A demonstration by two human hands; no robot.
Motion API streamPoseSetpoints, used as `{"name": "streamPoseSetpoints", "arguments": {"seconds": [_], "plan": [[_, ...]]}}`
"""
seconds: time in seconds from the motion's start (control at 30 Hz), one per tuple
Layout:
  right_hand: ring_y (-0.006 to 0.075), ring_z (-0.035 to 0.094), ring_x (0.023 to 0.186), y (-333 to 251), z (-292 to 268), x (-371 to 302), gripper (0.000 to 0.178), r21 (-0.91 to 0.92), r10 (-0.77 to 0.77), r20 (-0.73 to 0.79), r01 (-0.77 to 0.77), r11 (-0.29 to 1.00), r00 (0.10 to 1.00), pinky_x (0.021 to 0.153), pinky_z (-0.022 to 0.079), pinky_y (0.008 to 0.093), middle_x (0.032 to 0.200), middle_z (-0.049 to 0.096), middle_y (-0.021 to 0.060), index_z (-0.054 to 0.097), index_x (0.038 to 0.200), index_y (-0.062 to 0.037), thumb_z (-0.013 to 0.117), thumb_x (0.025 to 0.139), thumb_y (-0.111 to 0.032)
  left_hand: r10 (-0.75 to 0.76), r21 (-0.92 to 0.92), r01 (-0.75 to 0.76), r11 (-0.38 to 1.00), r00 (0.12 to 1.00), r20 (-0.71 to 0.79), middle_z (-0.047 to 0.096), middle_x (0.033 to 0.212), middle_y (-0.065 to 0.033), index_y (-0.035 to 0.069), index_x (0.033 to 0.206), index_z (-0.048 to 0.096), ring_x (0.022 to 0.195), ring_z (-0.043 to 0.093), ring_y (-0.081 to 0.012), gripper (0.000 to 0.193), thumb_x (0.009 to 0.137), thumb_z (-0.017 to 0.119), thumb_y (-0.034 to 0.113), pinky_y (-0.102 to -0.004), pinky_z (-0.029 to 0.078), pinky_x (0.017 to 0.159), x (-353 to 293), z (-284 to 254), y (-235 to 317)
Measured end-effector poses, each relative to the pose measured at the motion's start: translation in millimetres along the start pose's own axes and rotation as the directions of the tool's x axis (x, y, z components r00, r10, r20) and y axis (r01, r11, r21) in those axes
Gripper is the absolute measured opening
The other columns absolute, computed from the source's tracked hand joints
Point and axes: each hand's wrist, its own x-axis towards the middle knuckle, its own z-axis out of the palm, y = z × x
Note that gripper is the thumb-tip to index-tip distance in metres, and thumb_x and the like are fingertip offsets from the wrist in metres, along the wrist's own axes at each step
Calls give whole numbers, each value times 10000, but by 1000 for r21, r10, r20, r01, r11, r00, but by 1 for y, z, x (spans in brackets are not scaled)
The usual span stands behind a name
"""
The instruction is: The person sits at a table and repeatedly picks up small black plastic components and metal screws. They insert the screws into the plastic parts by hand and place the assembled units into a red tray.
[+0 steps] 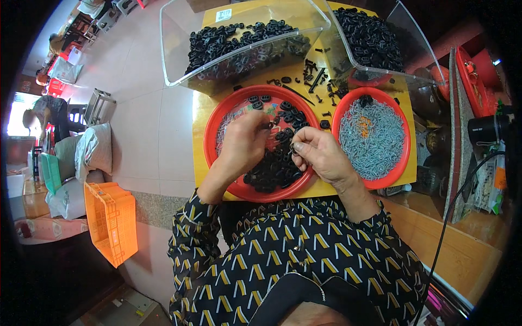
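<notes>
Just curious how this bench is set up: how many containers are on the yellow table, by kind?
Red round trays: 2, one with black pieces under both hands, one with small grey pieces.
Clear plastic bins: 2, one at the left rear, one at the right rear, both holding black pieces.
Total: 4

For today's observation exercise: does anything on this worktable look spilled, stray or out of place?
Yes. Loose black parts lie scattered on the yellow table between the clear bins and the red trays, outside any container. A few orange bits sit among the grey pieces in the right tray.
</notes>
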Motion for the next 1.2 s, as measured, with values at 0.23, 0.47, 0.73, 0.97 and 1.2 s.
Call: {"name": "streamPoseSetpoints", "arguments": {"seconds": [0.23,0.47,0.73,0.97,1.2], "plan": [[69,515,596,1,23,8,118,194,-13,39,5,981,999,515,434,192,700,529,18,513,918,2,480,839,-80,-389,-738,379,558,905,171,585,789,-23,-11,883,551,690,545,-78,175,721,612,-34,-191,445,621,-46,-7,-1],[91,532,632,6,42,19,93,100,-73,35,69,993,997,535,451,196,751,534,48,503,891,19,474,835,-51,-392,-719,406,564,898,200,584,758,-14,-15,856,553,695,540,-62,97,762,564,-34,-182,433,603,-57,-11,7],[96,538,632,6,48,16,106,174,-4,46,-4,985,999,547,459,205,739,537,54,496,894,28,482,832,-57,-405,-799,322,509,908,108,574,785,-28,-6,910,525,703,541,-80,129,789,557,23,-196,441,630,-69,4,-4],[101,549,630,7,43,16,113,90,-2,39,-1,996,999,540,458,206,728,546,60,498,889,30,494,826,-64,-468,-874,321,364,874,127,564,790,-27,9,978,520,683,529,-81,191,792,558,26,-194,437,595,-76,-2,-8],[90,557,584,0,52,11,99,-66,-41,-58,37,997,997,477,455,193,724,547,50,509,865,30,536,797,-37,-419,-924,255,287,900,118,566,795,-24,4,1008,538,696,532,-83,273,748,619,26,-186,442,602,-79,-2,-12]]}}
